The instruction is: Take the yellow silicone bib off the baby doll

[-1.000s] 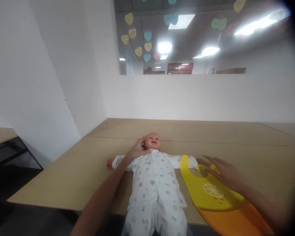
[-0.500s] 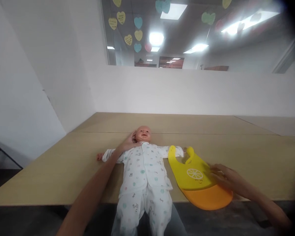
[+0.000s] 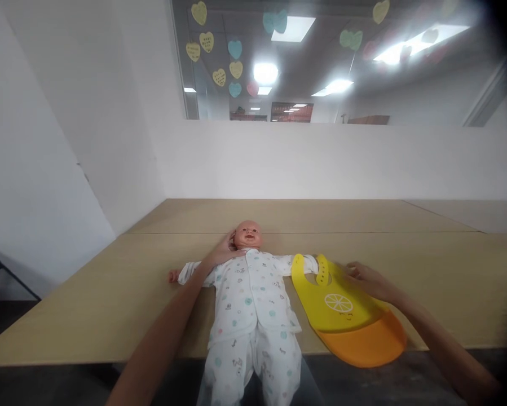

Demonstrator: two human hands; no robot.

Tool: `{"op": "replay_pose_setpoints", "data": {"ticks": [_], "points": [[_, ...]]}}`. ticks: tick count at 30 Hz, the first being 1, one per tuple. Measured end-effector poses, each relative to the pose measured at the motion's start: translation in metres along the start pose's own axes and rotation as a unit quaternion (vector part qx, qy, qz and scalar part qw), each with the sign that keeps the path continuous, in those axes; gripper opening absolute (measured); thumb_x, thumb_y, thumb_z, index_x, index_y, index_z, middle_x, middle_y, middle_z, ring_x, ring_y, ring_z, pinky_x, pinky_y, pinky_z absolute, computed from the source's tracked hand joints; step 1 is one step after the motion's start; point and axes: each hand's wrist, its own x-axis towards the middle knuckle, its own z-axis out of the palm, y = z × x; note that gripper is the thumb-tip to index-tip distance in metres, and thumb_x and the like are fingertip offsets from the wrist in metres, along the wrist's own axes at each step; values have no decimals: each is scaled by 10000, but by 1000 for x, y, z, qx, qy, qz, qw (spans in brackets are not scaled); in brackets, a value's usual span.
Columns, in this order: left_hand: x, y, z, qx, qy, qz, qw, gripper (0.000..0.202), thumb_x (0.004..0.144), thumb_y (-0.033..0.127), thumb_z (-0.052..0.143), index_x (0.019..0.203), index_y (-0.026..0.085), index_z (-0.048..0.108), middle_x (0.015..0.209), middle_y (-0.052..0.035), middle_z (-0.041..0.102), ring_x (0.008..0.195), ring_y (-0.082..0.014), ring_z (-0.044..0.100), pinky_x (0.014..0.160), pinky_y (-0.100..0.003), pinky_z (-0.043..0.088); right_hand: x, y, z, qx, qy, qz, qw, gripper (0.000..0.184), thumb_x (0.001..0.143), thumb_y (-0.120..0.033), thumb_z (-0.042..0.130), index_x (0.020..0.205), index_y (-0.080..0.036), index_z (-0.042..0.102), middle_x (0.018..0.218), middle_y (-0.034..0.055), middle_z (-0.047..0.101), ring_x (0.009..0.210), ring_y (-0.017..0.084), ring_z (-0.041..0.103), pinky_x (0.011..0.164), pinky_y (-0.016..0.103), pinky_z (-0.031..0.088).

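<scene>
Window (image 3: pixel 312 67), heart notes (image 3: pixel 206 42), writing illegible, left hand (image 3: pixel 224 252) on doll (image 3: pixel 247 299), citrus-print bib (image 3: pixel 355 320)

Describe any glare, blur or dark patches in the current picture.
Head view: lights flare in the glass panel; head view: the right edge fades into blurry black; head view: doll and bib are softly lit, fine detail slightly soft.

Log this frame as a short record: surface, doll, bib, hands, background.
Surface: wood-toned table
Doll: face up in white patterned clothes, legs past the table's near edge
Bib: yellow, beside the doll and overlapping its sleeve; orange pocket overhanging the table
Left hand: against the doll's head and neck
Right hand: at the bib's edge, grip unclear
Background: heart-shaped notes on glass
</scene>
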Motion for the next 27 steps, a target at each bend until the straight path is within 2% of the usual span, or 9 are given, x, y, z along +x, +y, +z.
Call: {"op": "replay_pose_setpoints", "data": {"ticks": [2,5,8,11,13,16,18,21,27], "points": [[-2,0,0,10,-7,12,1000,1257,654,400,1155,1734,226,536,1660,-237,658,1561,-443,632,1337,-603,498,11,-5,1,-19,-5,-21,1000,664,862,-744,662,1211,-189,764,1191,188,863,1151,427,821,908,458,667],[-3,-2,0,22,-16,26,999,1237,694,426,1136,1751,243,520,1706,-230,616,1575,-440,617,1337,-618,491,21,-11,7,-30,-23,-39,999,750,894,-694,620,1397,-147,721,1331,222,827,1205,418,810,991,480,663],[-4,-5,0,24,-14,31,999,1225,725,446,1122,1764,254,503,1728,-232,590,1584,-442,605,1343,-631,478,24,-18,17,-49,-15,-75,996,902,928,-658,595,1661,-133,561,1554,238,725,1391,409,738,1167,523,609],[-3,-7,-1,21,-16,32,999,1235,729,440,1123,1774,254,492,1738,-235,578,1596,-446,591,1349,-627,471,23,-24,28,-95,17,-113,989,931,969,-580,594,1801,-198,423,1689,198,632,1554,407,619,1311,594,494],[-2,-9,-2,27,-19,38,999,1236,735,434,1120,1781,255,485,1744,-231,574,1601,-446,585,1349,-618,475,24,-28,32,-110,22,-127,986,857,979,-520,574,1773,-210,486,1690,189,630,1573,401,598,1333,610,470],[-1,-11,-5,40,-24,46,998,1226,753,420,1107,1790,264,473,1755,-215,568,1609,-430,581,1341,-586,495,27,-32,31,-104,4,-146,984,711,961,-500,561,1598,-204,673,1623,186,681,1538,390,623,1328,584,485],[-1,-12,-7,46,-25,44,998,1216,766,410,1098,1795,270,466,1755,-204,570,1622,-420,569,1346,-575,494,30,-32,28,-81,7,-149,986,634,957,-524,560,1474,-200,732,1561,194,716,1493,391,651,1311,577,500],[0,-12,-7,51,-19,32,998,1254,745,410,1107,1801,257,450,1704,-212,623,1615,-427,577,1353,-604,476,30,-30,25,-19,37,-140,989,583,957,-620,562,1316,-195,735,1470,215,753,1422,409,691,1260,569,539],[-4,-7,-1,39,-18,42,998,1216,727,443,1117,1758,226,508,1688,-241,630,1576,-441,616,1332,-596,501,22,-27,25,55,24,-120,991,657,969,-786,566,1264,-208,671,1389,217,779,1304,405,761,1152,509,611]]}}
